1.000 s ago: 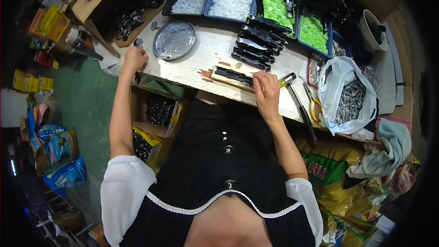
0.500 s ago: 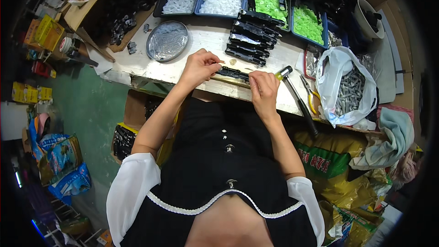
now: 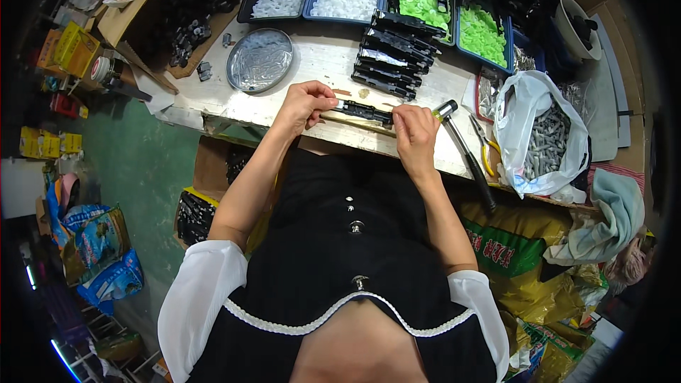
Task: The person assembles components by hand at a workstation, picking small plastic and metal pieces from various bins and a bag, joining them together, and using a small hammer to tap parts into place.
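1. Your workbench (image 3: 312, 64) is brightly and evenly lit from above, pale and a touch washed out.
2. Glare sits on the round metal tray (image 3: 259, 59) and on the white plastic bag (image 3: 528, 99).
3. Your left hand (image 3: 303, 103) and right hand (image 3: 413, 131) read sharp, throwing only soft, short shadows.
4. The floor on your left goes dim and greenish; a thin bright strip glows at the lower left.
5. Fisheye bending curves the bench edge, and the rim falls off into black vignette with smeared detail.

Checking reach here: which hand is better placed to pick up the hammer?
Probably the right hand: the hammer lies just beside it, while the left hand grips the far end of the black part.
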Motion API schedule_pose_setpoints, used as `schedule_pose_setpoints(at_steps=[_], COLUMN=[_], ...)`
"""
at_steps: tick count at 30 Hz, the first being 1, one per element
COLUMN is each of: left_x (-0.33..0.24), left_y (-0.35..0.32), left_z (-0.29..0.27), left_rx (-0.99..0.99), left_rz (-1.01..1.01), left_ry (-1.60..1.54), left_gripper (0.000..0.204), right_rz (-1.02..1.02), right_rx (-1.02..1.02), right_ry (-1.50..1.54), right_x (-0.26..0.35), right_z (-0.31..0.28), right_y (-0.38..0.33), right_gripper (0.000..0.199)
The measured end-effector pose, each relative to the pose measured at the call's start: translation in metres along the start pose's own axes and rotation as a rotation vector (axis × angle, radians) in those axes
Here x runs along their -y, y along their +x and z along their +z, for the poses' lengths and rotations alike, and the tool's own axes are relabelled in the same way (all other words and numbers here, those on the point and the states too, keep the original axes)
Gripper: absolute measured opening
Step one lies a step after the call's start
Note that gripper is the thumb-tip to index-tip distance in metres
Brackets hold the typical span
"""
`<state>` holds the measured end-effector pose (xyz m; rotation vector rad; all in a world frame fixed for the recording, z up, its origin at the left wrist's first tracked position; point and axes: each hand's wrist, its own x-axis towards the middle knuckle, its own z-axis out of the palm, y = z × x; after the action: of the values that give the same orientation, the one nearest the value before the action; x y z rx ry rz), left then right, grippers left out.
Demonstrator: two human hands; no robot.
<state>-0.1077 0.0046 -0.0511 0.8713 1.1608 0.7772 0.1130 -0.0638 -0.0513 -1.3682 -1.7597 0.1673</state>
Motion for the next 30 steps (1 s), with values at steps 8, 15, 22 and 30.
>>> schedule_pose_setpoints(at_steps=[8, 15, 22, 30], left_x=[-0.028, -0.099, -0.118, -0.124], left_y=[0.007, 0.121, 0.176, 0.179], left_z=[0.011, 0.006, 0.033, 0.013], left_rx=[-0.042, -0.258, -0.125, -0.113], left_rz=[0.457, 0.594, 0.745, 0.709], left_ry=[0.994, 1.113, 1.355, 1.200], left_gripper=[0.019, 0.028, 0.028, 0.030], right_rz=[0.153, 0.337, 0.463, 0.405], right_rx=[-0.082, 0.292, 0.337, 0.219], right_ry=[-0.210, -0.725, -0.807, -0.513], right_x=[-0.082, -0.122, -0.126, -0.141], right_z=[-0.070, -0.113, -0.099, -0.100], right_y=[0.021, 0.025, 0.047, 0.047], right_gripper=[0.006, 0.017, 0.015, 0.016])
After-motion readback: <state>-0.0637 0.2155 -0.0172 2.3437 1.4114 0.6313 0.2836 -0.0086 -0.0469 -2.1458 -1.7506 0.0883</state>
